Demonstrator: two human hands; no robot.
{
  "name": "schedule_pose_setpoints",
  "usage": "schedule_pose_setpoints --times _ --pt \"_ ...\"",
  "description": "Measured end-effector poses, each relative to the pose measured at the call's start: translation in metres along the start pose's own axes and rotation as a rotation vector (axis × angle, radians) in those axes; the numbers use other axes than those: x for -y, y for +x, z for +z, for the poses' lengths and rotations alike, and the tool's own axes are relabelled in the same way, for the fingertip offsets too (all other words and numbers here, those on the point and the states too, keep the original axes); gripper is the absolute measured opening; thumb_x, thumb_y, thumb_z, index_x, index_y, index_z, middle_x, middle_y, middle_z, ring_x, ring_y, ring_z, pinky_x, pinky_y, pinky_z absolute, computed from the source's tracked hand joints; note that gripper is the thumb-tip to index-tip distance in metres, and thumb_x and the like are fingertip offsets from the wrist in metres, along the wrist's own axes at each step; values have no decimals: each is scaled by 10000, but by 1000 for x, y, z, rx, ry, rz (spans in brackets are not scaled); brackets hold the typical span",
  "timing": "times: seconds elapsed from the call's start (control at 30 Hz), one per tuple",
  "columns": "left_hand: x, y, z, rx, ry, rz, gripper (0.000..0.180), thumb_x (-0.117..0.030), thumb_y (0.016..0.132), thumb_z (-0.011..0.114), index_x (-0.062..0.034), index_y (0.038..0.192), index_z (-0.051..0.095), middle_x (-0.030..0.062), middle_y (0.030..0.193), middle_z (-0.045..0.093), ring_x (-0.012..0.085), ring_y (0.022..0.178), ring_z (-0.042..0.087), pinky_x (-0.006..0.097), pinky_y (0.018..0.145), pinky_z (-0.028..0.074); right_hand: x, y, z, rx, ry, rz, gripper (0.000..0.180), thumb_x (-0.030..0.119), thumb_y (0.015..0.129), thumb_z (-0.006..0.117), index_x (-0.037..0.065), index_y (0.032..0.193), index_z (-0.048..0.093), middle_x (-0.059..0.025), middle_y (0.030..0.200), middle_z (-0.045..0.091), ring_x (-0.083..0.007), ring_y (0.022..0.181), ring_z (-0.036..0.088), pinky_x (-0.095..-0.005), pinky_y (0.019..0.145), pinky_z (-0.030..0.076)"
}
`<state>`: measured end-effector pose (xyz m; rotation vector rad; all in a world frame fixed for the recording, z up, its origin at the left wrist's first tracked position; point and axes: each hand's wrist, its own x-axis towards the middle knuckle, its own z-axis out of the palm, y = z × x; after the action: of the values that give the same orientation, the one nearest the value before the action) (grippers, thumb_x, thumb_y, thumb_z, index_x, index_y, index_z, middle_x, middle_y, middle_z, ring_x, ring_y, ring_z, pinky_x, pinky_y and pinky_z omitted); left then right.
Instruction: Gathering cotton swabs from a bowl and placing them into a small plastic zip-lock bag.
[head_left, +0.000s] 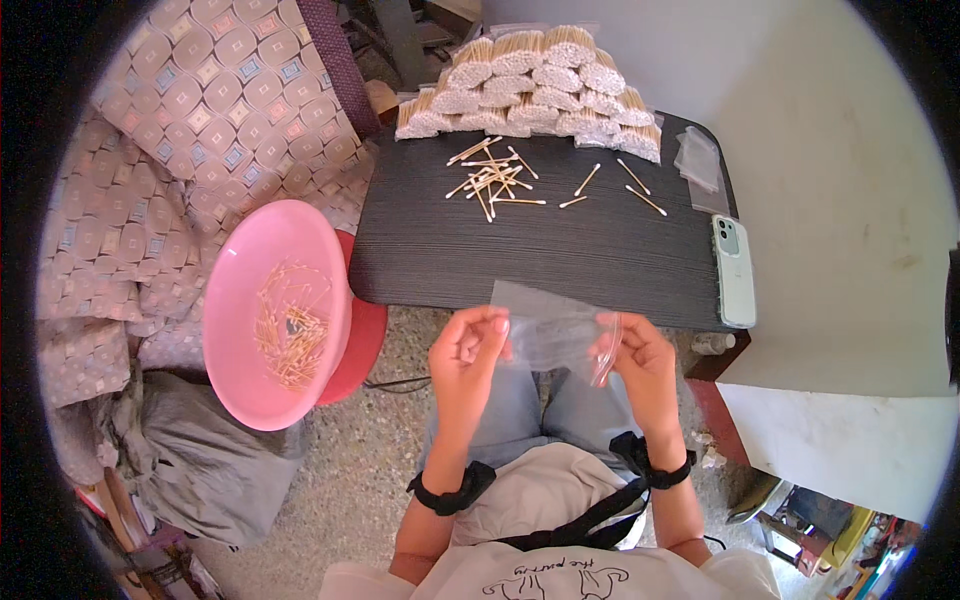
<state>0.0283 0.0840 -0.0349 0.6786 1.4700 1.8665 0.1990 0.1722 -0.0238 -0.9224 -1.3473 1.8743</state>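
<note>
Between my hands, just off the table's near edge, is a clear plastic bag [548, 335]. My left hand [467, 345] pinches its left side between thumb and fingers. At the other side, my right hand [637, 355] grips the bag near a reddish strip along its edge. The bag looks flat, with nothing visible inside. Beyond it, loose cotton swabs [492, 180] lie in a small heap on the dark table [450, 250], and a few more are scattered to the right. Bags packed with cotton swabs [535, 90] are stacked in a pile at the table's far side.
A pink basin [225, 330] holding many loose swabs stands left of the table on something red [365, 350]. Flat clear bags [700, 165] lie at the table's right edge, near a pale phone [735, 275]. A patterned cloth-covered seat [220, 90] is at left; a wall [850, 200] bounds the right.
</note>
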Motion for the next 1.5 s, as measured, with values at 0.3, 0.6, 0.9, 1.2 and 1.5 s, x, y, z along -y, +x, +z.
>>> schedule_pose_setpoints --times 0.3,0.6,0.9,1.2,1.5 --pt "22 43 0 -48 419 211 350 -141 863 624 -19 1171 509 22 735 585 94 618 543 231 564 447 10 43 -18 -192 -365 -236 305 11 870 531 -14 1173 504 -111 940 609 -141 689 582 -265 614 490" --pt "24 58 -23 -75 972 625 359 -129 836 601 -26 1165 500 152 1086 538 312 1057 471 396 929 354 41 138 -88 -90 -1410 -446 353 122 789 615 17 1108 507 -211 1033 537 -385 920 557 -456 780 459" --pt "26 23 -41 -32 823 512 314 0 798 566 -29 1107 521 135 1030 542 293 991 494 401 903 360 34 216 -87 -22 -1842 -473 72 62 766 561 -4 795 561 -203 881 594 -371 787 611 -442 670 505" --pt "26 16 -62 -101 800 534 250 56 775 547 -39 1006 564 99 945 582 280 923 532 373 842 403 39 205 -79 49 -1836 -554 71 70 761 557 11 798 550 -187 769 605 -357 745 615 -449 649 501" --pt "22 17 -25 71 769 585 207 44 759 567 -50 943 582 103 911 579 297 930 530 386 829 420 30 181 -47 321 -1353 -714 80 75 819 565 28 883 555 -149 799 581 -348 764 575 -399 675 472"
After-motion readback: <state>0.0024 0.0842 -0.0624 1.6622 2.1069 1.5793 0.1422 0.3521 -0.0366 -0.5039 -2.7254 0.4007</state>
